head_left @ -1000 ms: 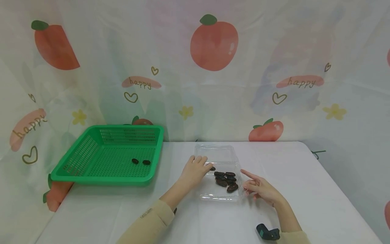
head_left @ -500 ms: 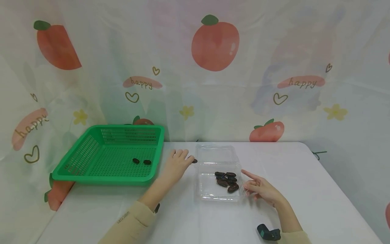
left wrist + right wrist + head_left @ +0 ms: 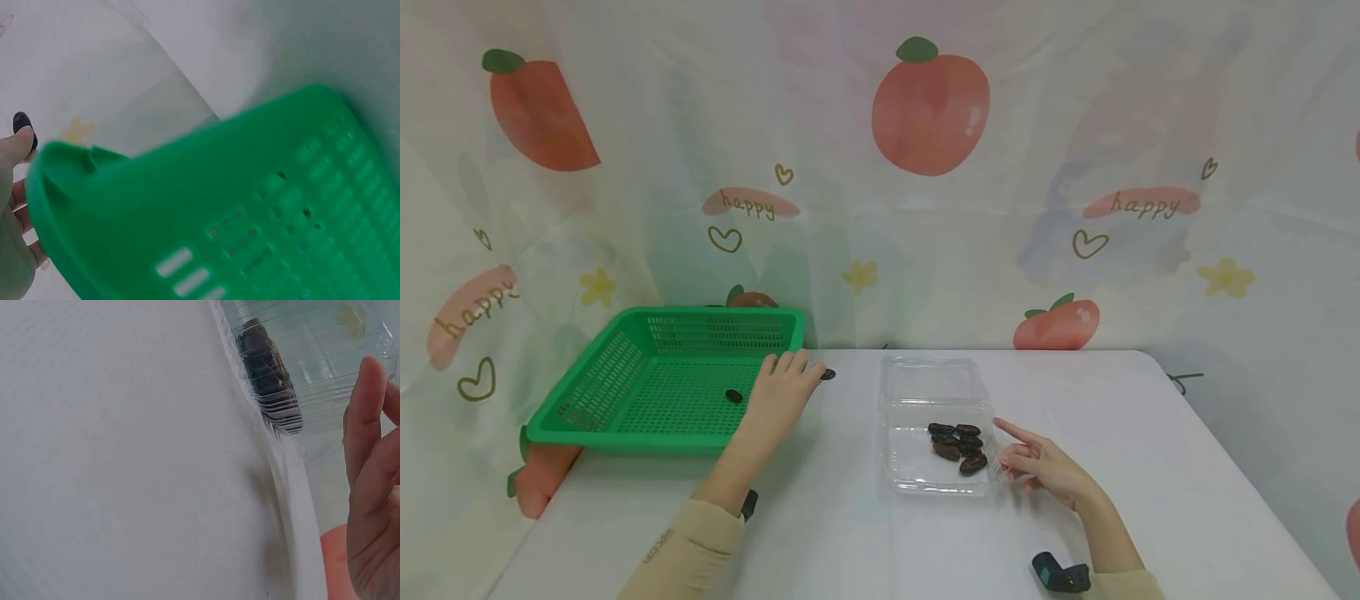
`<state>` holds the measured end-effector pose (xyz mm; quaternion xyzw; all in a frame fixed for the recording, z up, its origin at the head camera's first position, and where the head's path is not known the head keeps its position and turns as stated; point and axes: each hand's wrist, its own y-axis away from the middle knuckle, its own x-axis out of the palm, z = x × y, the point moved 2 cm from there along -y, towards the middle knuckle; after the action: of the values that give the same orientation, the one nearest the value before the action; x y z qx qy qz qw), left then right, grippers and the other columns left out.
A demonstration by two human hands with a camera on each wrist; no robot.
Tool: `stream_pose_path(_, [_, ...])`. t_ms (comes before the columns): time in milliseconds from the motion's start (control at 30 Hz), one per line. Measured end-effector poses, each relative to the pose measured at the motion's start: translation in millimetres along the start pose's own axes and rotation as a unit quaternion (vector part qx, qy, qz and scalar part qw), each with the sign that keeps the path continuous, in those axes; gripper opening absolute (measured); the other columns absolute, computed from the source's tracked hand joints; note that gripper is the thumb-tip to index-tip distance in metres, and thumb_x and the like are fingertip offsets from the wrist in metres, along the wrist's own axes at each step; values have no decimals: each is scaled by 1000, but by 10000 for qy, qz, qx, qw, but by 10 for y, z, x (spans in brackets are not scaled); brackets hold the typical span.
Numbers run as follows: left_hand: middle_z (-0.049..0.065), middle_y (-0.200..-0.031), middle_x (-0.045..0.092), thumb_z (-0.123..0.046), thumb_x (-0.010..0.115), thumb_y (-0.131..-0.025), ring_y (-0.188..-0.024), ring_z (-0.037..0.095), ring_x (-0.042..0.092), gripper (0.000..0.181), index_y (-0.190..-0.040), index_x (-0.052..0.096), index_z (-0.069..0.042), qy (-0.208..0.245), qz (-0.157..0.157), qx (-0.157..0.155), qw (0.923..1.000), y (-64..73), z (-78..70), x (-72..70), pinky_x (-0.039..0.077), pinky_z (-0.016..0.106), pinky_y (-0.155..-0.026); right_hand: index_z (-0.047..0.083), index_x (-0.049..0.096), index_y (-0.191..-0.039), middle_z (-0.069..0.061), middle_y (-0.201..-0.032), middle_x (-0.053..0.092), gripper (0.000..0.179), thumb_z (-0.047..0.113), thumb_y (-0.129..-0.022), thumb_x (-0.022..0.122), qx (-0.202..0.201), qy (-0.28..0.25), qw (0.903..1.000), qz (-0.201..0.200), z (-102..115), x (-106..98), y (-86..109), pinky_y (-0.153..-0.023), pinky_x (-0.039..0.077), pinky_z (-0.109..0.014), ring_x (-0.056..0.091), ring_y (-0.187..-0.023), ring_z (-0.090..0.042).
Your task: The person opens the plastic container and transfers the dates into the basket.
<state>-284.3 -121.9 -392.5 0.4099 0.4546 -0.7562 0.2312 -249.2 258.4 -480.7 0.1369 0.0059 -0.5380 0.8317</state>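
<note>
My left hand (image 3: 780, 400) pinches a dark brown date (image 3: 828, 374) between thumb and finger, over the right rim of the green basket (image 3: 647, 437). In the left wrist view, the held date (image 3: 24, 127) sticks up past the thumb, beyond the basket corner. One date (image 3: 733, 396) shows on the basket floor; the hand covers the area to its right. Several more dates (image 3: 973, 463) lie in a clear plastic box (image 3: 913, 485) with its lid folded back. My right hand (image 3: 1045, 465) rests at the box's right side, index finger straight along the rim, fingertips right at the plastic wall.
A white cloth (image 3: 850, 533) covers the table, and a fruit-print curtain (image 3: 925, 275) hangs along its back edge. A black device (image 3: 1060, 575) sits by the right sleeve. White tabletop separates basket and box.
My left hand has carried a date out of the plastic box and leftward to the basket's right rim. It now covers one basket date. My right hand stays at the box.
</note>
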Motion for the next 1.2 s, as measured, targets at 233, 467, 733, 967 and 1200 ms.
stream_pose_path(233, [11,-91,47,-20,66,-84,-82,28,47,19,-95,53,-11,163,-528,-317,9980,135,342,72,41,43,-77,4,14,-145,1,-79,60,75,19,-88,61,-20,11,10000,5,7,5,12,-48,43,-19,59,-65,-10])
stream_pose_path(467, [13,-93,46,-17,62,-87,-83,31,45,19,-103,55,-9,405,-177,-908,9949,290,630,142,39,45,-77,3,14,-145,1,-79,60,73,17,-89,59,-79,3,10000,39,22,9,28,-48,43,-20,59,-65,-10])
stream_pose_path(733, [16,-104,45,-18,54,-92,-91,32,42,25,-115,51,-9,533,835,-1506,9836,414,859,165,35,48,-79,4,15,-145,1,-79,61,75,19,-88,61,-32,9,10000,11,-1,2,9,-48,43,-19,59,-65,-10])
stream_pose_path(967, [21,-108,42,-17,49,-95,-93,36,38,24,-116,48,-7,482,1472,-1943,9686,525,1077,228,31,52,-78,3,14,-145,2,-79,60,73,16,-89,59,-51,0,10000,12,15,10,22,-48,43,-20,59,-65,-10])
stream_pose_path(1200, [24,-112,43,-12,54,-91,-102,40,39,33,-123,48,-6,388,1905,-2154,9570,617,1225,252,33,55,-83,4,13,-145,2,-79,60,72,16,-90,58,-57,-29,10000,18,17,11,20,-47,42,-20,58,-65,-9])
